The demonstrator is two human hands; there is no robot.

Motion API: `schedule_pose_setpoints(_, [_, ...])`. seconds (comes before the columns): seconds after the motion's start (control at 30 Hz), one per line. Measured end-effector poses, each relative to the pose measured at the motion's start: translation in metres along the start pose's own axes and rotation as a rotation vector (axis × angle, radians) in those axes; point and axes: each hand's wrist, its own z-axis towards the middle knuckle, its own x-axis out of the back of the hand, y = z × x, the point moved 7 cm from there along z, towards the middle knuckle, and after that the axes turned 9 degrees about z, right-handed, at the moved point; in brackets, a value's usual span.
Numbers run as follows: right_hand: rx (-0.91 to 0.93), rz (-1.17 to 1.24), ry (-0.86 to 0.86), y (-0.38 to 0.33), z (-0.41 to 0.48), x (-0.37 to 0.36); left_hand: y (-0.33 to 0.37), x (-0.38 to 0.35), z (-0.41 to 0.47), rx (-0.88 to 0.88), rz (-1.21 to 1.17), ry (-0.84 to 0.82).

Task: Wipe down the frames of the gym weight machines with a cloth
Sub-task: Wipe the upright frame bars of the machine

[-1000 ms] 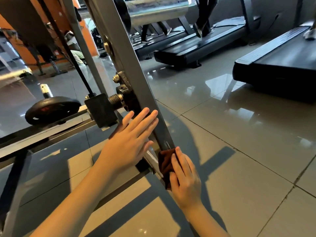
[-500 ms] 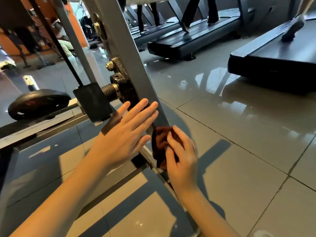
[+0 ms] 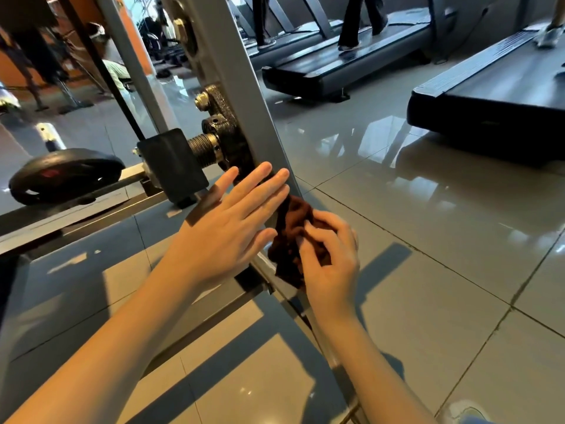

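While flat on the smooth grey steel frame (image 3: pixel 244 96), left hand (image 3: pixel 226 237) unclenched; right hand (image 3: pixel 331 264) bunching crumpled brown cloth (image 3: pixel 292 234).

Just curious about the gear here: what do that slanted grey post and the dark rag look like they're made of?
The slanted post looks like painted metal: flat grey faces, straight edges, a dull sheen. The rag in the right hand looks like soft, dark reddish-brown fabric, perhaps terry or microfibre: it bunches in matte folds.

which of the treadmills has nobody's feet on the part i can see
None is clearly free. The near right treadmill has a pale shoe at its far end, and both farther ones, the middle treadmill and the one behind it, carry walkers.
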Motion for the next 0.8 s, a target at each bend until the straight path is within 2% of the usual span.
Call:
schedule_pose_setpoints(0.13, [-0.068,-0.039,0.088,0.017,-0.047,0.027,0.003,-0.001,-0.002,0.019,-0.013,-0.007])
schedule_pose_setpoints(0.23, [-0.107,-0.004,0.086,0.002,-0.024,0.012,0.002,0.002,-0.001,0.029,-0.038,0.005])
schedule_pose_setpoints(0.33, [-0.032,-0.009,0.052,-0.01,0.007,-0.006,0.001,0.003,0.0,0.025,-0.042,0.014])
schedule_pose_setpoints(0.4, [-0.023,-0.011,0.055,0.002,-0.003,-0.001,0.002,0.003,-0.001,0.035,-0.054,0.006])
schedule_pose_setpoints(0.53, [-0.116,-0.091,0.149,0.033,-0.063,0.029,0.005,0.002,-0.002,0.047,-0.06,-0.004])
schedule_pose_setpoints(0.63, [-0.248,-0.122,0.15,0.031,-0.06,0.017,0.004,0.004,-0.001,0.051,-0.072,0.005])
schedule_pose_setpoints(0.7, [-0.177,-0.181,0.095,0.01,-0.032,-0.004,0.004,0.005,-0.001,0.043,-0.077,0.009])
schedule_pose_setpoints(0.8, [0.056,-0.324,0.002,-0.005,-0.013,-0.021,0.003,0.004,-0.001,0.052,-0.088,0.005])
